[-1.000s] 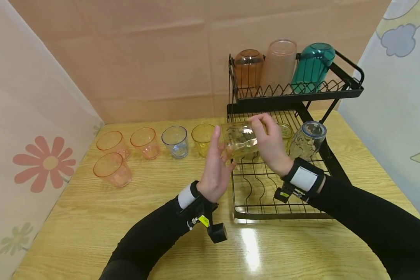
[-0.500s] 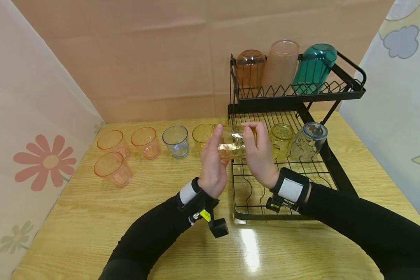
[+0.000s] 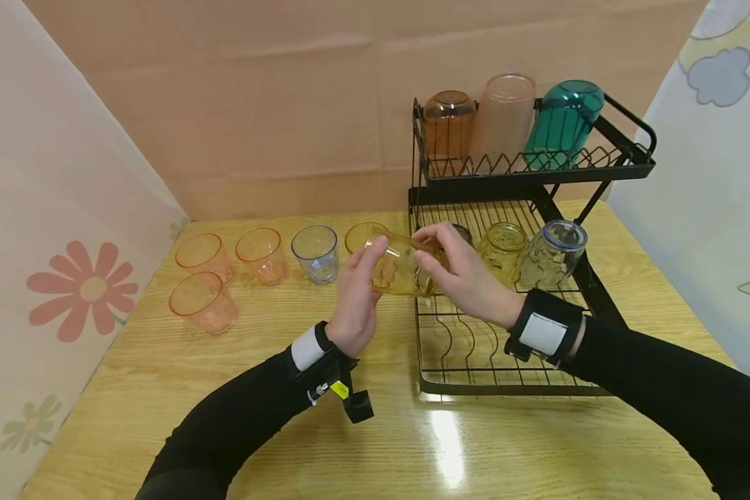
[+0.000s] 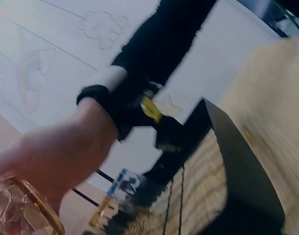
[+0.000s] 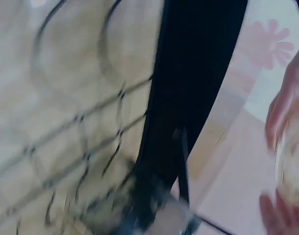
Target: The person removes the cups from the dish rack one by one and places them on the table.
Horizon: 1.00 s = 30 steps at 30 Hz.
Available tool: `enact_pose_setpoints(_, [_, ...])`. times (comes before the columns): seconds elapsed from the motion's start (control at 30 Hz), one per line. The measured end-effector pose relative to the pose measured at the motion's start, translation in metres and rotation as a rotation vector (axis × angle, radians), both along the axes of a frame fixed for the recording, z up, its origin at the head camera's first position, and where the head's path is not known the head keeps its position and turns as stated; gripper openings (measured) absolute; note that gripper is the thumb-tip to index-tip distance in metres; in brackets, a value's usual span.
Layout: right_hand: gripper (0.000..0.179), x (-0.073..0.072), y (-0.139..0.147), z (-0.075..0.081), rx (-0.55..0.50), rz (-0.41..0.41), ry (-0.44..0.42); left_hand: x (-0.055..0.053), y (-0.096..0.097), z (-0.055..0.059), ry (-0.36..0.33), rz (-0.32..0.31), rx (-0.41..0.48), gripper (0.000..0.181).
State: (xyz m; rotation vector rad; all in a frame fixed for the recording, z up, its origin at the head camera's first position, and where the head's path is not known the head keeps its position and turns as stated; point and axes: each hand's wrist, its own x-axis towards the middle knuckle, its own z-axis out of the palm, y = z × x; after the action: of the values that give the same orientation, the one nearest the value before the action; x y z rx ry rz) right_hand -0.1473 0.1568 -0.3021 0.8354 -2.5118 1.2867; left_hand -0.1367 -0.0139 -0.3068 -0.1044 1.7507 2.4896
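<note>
Two hands share one yellow glass (image 3: pixel 402 272) at frame centre, tipped with its long axis running left to right: the left hand (image 3: pixel 353 305) cups the rim end, the right hand (image 3: pixel 469 278) pinches the base, above the rack's (image 3: pixel 475 361) left edge.

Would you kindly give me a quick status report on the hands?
Left hand and right hand both grip yellow glass, tilted. Held above rack edge. Nothing blocking.

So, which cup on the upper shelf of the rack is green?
The teal-green cup at the right end of the top shelf; its two neighbours are orange-brown and pale pink.
</note>
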Motion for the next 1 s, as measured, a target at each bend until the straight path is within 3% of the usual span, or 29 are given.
enact_pose_setpoints(0.17, [0.043,0.001,0.019,0.011,0.313,0.155,0.034,0.0,-0.023,-0.008,0.024,-0.03,-0.127,0.071])
enact_pose_setpoints(0.4, [0.055,0.005,0.039,0.015,0.619,0.205,0.11,0.001,-0.07,-0.024,0.091,-0.077,-0.366,0.055])
enact_pose_setpoints(0.63, [0.061,-0.001,0.055,0.014,0.762,0.204,0.217,-0.005,-0.116,-0.037,0.077,-0.055,-0.59,0.063])
enact_pose_setpoints(0.77, [0.065,-0.003,0.061,0.017,0.81,0.188,0.268,-0.011,-0.138,-0.042,0.161,-0.026,-0.749,0.068])
enact_pose_setpoints(1.0, [0.072,-0.007,0.072,0.023,0.873,0.132,0.28,-0.02,-0.162,-0.051,0.266,0.021,-0.972,0.078])
